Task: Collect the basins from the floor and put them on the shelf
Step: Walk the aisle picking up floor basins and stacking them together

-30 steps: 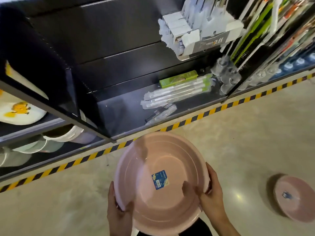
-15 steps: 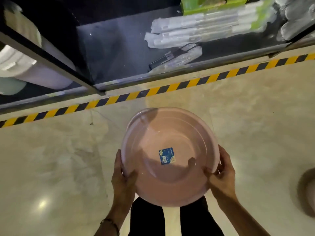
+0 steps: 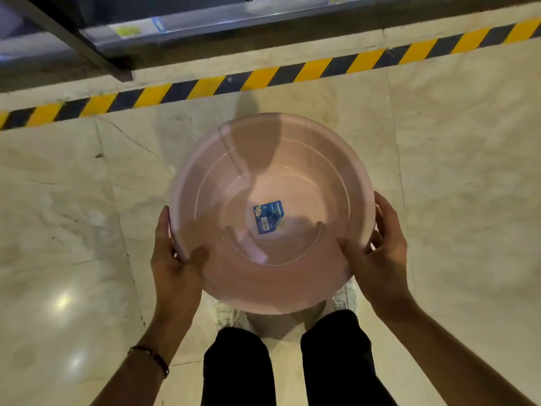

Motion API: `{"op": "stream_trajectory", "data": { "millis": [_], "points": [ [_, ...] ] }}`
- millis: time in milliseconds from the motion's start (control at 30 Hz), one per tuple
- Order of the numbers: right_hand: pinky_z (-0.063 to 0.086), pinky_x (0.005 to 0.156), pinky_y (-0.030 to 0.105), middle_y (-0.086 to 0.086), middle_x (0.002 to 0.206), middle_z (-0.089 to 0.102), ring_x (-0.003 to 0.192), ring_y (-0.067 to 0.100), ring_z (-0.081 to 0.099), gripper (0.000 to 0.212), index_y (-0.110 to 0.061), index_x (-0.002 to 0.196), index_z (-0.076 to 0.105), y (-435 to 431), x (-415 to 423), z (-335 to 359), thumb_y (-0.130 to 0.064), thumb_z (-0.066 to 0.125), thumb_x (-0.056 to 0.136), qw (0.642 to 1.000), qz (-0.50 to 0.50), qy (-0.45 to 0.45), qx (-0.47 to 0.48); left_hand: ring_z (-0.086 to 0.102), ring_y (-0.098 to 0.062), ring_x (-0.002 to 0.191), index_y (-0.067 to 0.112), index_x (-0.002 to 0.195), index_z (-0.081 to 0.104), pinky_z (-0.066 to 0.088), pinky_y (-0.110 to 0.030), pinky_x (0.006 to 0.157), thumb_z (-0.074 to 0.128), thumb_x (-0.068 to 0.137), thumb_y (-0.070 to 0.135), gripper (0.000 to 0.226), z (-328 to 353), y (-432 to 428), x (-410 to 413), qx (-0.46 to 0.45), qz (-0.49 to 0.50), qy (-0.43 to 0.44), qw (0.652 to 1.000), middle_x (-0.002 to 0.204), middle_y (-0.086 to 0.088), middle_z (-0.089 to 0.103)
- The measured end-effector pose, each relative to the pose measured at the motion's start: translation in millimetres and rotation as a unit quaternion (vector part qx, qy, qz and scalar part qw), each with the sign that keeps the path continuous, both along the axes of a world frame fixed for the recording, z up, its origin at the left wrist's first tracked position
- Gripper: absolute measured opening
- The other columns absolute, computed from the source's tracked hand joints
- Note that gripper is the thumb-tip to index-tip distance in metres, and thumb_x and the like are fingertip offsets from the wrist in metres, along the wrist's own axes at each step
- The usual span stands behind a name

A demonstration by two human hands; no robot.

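A round pink basin (image 3: 292, 177) with a blue label in its bottom is held level in front of me, open side up, above the floor. My left hand (image 3: 175, 259) grips its left rim with the thumb inside. On the opposite rim, my right hand (image 3: 380, 253) holds it the same way. The bottom edge of the shelf (image 3: 205, 22) runs across the top of the view, a little beyond the basin. No other basin is in view.
A yellow and black striped tape line (image 3: 263, 77) runs along the floor in front of the shelf. A dark shelf upright (image 3: 87, 48) comes down at the upper left. My legs (image 3: 287, 367) and white shoes are under the basin on the pale marble floor.
The view has tilted further down: the shelf and its goods slid up out of frame, and the second basin on the floor at right is gone from view. Both hands keep holding the basin.
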State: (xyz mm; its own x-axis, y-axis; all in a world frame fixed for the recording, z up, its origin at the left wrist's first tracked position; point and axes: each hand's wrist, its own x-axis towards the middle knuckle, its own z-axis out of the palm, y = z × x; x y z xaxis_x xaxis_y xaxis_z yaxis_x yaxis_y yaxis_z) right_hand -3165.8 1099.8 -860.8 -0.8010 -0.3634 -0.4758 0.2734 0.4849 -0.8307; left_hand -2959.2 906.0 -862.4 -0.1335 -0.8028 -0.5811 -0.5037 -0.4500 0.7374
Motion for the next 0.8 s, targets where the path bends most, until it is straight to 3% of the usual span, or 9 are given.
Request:
{"op": "stream_trajectory", "data": {
  "millis": [67,167,233,433,600,700,800],
  "points": [
    [0.06,0.08,0.014,-0.02,0.129,0.069,0.11,-0.002,0.072,0.08,-0.012,0.153,0.049,-10,1,-10,0.018,0.077,0.085,1.0,0.012,0.006,-0.006,0.072,-0.012,0.114,0.048,0.151,0.044,0.063,-0.029,0.088,0.067,0.088,-0.02,0.096,-10,-7,6,-0.01,0.003,-0.003,1.0,0.133,0.005,0.072],
    [0.061,0.081,0.016,-0.013,0.134,0.065,0.111,-0.001,0.072,0.083,-0.007,0.157,0.045,-25,2,-23,0.015,0.079,0.084,0.999,0.027,0.014,-0.021,0.069,-0.017,0.121,0.042,0.158,0.04,0.06,-0.037,0.096,0.066,0.091,-0.017,0.094,-24,-18,13,-0.02,0.003,0.0,1.0,0.141,0.0,0.068],
    [0.061,0.081,0.018,-0.012,0.133,0.066,0.109,0.0,0.072,0.084,-0.007,0.158,0.044,-36,2,-32,0.002,0.08,0.083,0.999,0.036,0.021,-0.028,0.067,-0.021,0.125,0.039,0.16,0.037,0.058,-0.04,0.1,0.065,0.092,-0.016,0.092,-34,-24,14,-0.024,0.004,0.004,1.0,0.145,-0.004,0.065],
    [0.063,0.096,0.053,0.01,0.141,0.064,0.122,0.028,0.068,0.077,-0.008,0.159,0.042,-51,4,-61,-0.012,0.071,0.087,0.997,0.053,0.05,-0.029,0.063,-0.022,0.13,0.03,0.168,0.027,0.061,-0.04,0.102,0.062,0.095,-0.016,0.092,-69,-32,13,-0.03,-0.018,0.003,0.999,0.152,-0.005,0.059],
    [0.064,0.095,0.051,0.013,0.145,0.061,0.125,0.03,0.067,0.076,-0.009,0.16,0.038,-48,0,-86,-0.011,0.068,0.09,0.995,0.075,0.064,-0.033,0.063,-0.003,0.125,0.031,0.17,0.019,0.061,-0.038,0.102,0.062,0.097,-0.012,0.095,-97,-32,18,-0.039,-0.048,0.003,0.998,0.153,0.007,0.056],
    [0.064,0.095,0.041,0.014,0.146,0.06,0.126,0.03,0.066,0.077,-0.007,0.162,0.035,-47,1,-99,-0.012,0.067,0.092,0.993,0.084,0.075,-0.032,0.065,0.013,0.11,0.035,0.17,0.013,0.062,-0.017,0.083,0.062,0.1,-0.006,0.094,-112,-28,25,-0.043,-0.069,-0.005,0.997,0.132,0.039,0.061],
    [0.063,0.094,0.036,0.007,0.149,0.059,0.127,0.026,0.066,0.079,-0.01,0.165,0.031,-43,5,-110,-0.013,0.068,0.095,0.993,0.082,0.083,-0.019,0.065,0.014,0.108,0.038,0.17,0.009,0.063,-0.019,0.08,0.06,0.102,-0.003,0.094,-125,-25,28,-0.044,-0.074,-0.01,0.996,0.123,0.051,0.058]
  ]
}}
